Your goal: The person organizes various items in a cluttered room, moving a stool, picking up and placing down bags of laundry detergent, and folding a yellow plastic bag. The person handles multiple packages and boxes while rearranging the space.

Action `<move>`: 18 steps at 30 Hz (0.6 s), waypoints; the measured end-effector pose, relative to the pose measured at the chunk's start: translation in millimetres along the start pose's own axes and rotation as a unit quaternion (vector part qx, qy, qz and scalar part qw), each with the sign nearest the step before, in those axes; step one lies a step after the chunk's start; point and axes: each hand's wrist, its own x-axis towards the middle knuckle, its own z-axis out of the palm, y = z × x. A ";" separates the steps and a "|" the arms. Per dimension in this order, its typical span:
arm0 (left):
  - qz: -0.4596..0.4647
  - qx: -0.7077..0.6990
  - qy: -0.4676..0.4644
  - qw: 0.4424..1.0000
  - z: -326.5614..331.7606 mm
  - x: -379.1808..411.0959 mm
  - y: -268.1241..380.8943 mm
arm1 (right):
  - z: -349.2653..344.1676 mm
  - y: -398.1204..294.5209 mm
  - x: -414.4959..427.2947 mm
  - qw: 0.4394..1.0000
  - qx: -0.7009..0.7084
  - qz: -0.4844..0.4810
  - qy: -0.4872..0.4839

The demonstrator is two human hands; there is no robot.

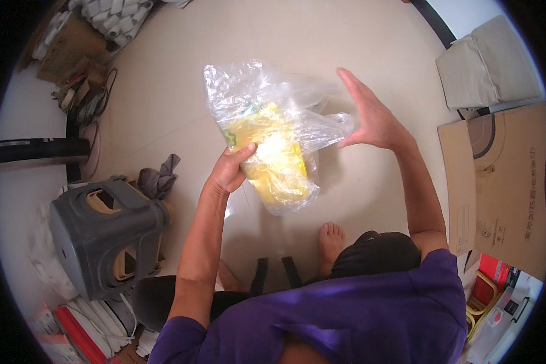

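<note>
My left hand (232,167) grips the left side of a clear plastic bag (241,91), its thumb lying on top. Inside the bag is a yellow item (273,150), perhaps a packet, partly hidden by glare and creased film; its kind cannot be told. The bag hangs in front of me above the floor. To its right, my right hand (375,116) is spread, thumb and fingers wide apart around the bag's loose, handle-like end. Whether its thumb touches the film is unclear.
Stacked grey plastic stools (104,236) lie on their side at the left, near a dark cloth (159,177). Flattened cardboard (509,191) and a beige fabric-covered box (489,66) are at the right. White rolls (118,18) and a carton (73,48) stand at the upper left. My bare feet rest on the tiled floor (164,109).
</note>
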 end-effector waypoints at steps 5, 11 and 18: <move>-0.009 0.009 -0.004 1.000 -1.9 1.0 -0.8 | 16.5 -14.5 17.4 0.993 0.062 0.081 -0.065; -0.002 -0.025 -0.003 1.000 -2.4 0.5 -7.8 | 48.7 -7.5 18.9 0.942 0.267 0.192 -0.070; 0.023 -0.114 -0.094 0.989 -8.9 5.0 -23.2 | 51.6 -34.5 13.4 0.762 0.597 0.251 -0.006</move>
